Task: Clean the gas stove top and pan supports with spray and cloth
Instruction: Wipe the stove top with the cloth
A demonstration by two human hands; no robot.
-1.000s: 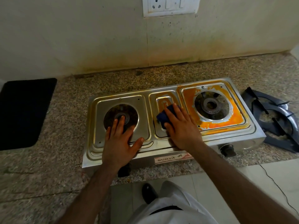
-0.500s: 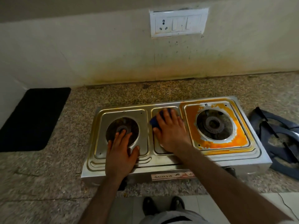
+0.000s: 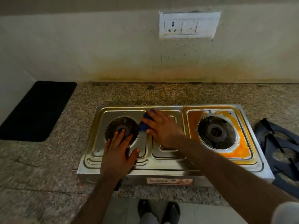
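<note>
A two-burner steel gas stove (image 3: 169, 167) sits on a speckled granite counter (image 3: 48, 167), its front label facing me. From my remote seat I see the left hand (image 3: 117, 156) lying flat on the stove's front left corner, fingers straight and slightly spread, the fingertips reaching over the rim of the left burner (image 3: 123, 129) and the thumb set apart to the right. The right hand (image 3: 163, 128) presses a dark blue cloth (image 3: 144, 122) onto the steel between the left burner and the middle panel; the fingers lie together over the cloth, but motion blur keeps me from telling whether they curl round it or simply push it flat. Only the cloth's left edge shows from under the fingers. The panel around the right burner (image 3: 216, 132) carries a thick orange stain (image 3: 237, 143), while the left panel looks bare metal. Two dark pan supports (image 3: 279, 151) lie on the counter just beside the stove's right end, one partly over the other. A black mat (image 3: 37, 110) lies well to the left. On the stained wall behind, a white switch plate (image 3: 189, 25) hangs above the stove. Two shoes (image 3: 159, 210) show on the tiled floor below.
</note>
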